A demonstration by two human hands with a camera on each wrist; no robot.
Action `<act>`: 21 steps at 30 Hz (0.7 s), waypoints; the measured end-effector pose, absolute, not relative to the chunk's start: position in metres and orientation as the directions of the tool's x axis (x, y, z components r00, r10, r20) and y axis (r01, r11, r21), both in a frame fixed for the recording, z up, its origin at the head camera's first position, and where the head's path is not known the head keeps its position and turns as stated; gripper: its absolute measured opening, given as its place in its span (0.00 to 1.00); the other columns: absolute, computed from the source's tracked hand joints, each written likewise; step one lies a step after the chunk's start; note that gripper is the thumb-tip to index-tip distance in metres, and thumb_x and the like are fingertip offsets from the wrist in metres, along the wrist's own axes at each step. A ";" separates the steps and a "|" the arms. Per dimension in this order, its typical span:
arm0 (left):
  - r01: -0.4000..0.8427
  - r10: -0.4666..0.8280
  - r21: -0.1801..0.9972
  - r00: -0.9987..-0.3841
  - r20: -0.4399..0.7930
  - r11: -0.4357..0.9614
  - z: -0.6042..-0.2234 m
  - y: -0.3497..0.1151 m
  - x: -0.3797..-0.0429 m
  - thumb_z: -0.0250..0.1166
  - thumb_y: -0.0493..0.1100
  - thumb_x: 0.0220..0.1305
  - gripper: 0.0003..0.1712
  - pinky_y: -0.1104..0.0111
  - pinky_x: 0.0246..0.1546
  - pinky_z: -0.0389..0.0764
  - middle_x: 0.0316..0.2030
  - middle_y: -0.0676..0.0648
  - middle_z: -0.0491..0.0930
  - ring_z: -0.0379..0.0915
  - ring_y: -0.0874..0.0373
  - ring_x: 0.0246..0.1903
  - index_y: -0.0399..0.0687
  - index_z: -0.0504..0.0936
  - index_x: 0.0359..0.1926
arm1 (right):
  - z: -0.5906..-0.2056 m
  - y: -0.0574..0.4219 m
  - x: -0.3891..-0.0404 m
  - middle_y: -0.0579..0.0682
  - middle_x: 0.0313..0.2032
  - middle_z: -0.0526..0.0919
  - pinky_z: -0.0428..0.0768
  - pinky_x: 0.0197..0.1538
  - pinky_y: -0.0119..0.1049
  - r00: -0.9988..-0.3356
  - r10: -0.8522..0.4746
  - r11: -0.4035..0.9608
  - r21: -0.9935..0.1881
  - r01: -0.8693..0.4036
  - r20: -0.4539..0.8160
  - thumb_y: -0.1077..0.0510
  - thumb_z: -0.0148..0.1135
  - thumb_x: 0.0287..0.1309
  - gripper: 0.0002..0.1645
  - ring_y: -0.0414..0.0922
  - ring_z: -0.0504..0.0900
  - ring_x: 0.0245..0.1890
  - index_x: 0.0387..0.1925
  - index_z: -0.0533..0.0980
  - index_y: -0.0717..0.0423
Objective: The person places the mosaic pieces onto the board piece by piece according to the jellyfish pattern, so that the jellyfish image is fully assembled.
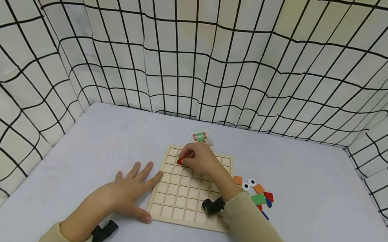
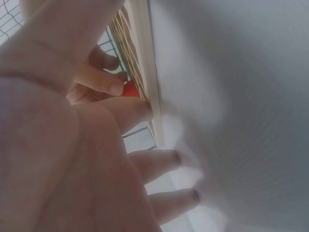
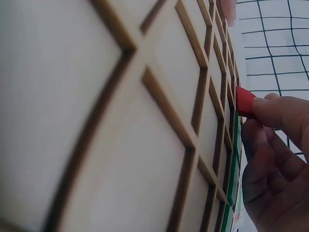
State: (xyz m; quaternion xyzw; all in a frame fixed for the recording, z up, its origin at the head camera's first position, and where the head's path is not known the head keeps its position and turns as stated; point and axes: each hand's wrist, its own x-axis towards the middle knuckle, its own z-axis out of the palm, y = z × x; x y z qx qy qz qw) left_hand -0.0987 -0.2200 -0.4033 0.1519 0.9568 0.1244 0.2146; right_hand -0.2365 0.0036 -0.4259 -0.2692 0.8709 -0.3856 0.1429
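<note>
My right hand (image 1: 201, 159) pinches a small red piece (image 3: 245, 101) between thumb and fingers, right at the surface of a wooden grid board (image 1: 180, 202), toward its far left part. In the right wrist view, green pieces (image 3: 233, 179) sit in the board's cells beside the red one; from the head camera the right hand hides them. My left hand (image 1: 125, 195) lies with fingers spread at the board's left edge, thumb near the front corner and a fingertip against the wooden side (image 2: 145, 58).
A patterned card (image 1: 201, 136) lies behind the board. Right of it are loose pieces: an orange square (image 1: 237, 180), a green rectangle (image 1: 258, 199), eye discs (image 1: 252, 182) and several red and blue shapes. Black-lined white netting (image 1: 199, 66) stands around the white table (image 1: 312, 212).
</note>
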 end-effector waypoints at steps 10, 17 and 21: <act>0.241 0.340 0.288 -0.863 -0.373 0.927 -0.405 -0.219 -0.101 0.73 0.75 0.39 0.70 0.21 0.57 0.45 0.79 0.36 0.37 0.30 0.27 0.75 0.57 0.51 0.79 | -0.428 -0.003 -0.239 0.39 0.33 0.83 0.77 0.39 0.33 -0.807 -0.590 0.619 -0.656 -0.433 -0.024 0.59 0.67 0.62 0.04 0.37 0.79 0.32 0.35 0.83 0.45; 0.226 0.327 0.287 -0.867 -0.375 0.931 -0.405 -0.219 -0.101 0.74 0.75 0.38 0.70 0.21 0.57 0.44 0.79 0.36 0.38 0.30 0.27 0.75 0.56 0.52 0.79 | -0.428 -0.004 -0.239 0.38 0.29 0.81 0.76 0.37 0.33 -0.806 -0.590 0.660 -0.602 -0.449 -0.045 0.55 0.67 0.63 0.03 0.39 0.76 0.30 0.37 0.85 0.43; 0.226 0.327 0.290 -0.868 -0.374 0.930 -0.405 -0.218 -0.101 0.74 0.74 0.39 0.70 0.21 0.57 0.44 0.79 0.36 0.38 0.30 0.28 0.75 0.57 0.52 0.79 | -0.427 -0.001 -0.237 0.38 0.27 0.81 0.75 0.36 0.33 -0.801 -0.593 0.664 -0.609 -0.434 -0.076 0.53 0.67 0.63 0.05 0.39 0.76 0.30 0.39 0.85 0.41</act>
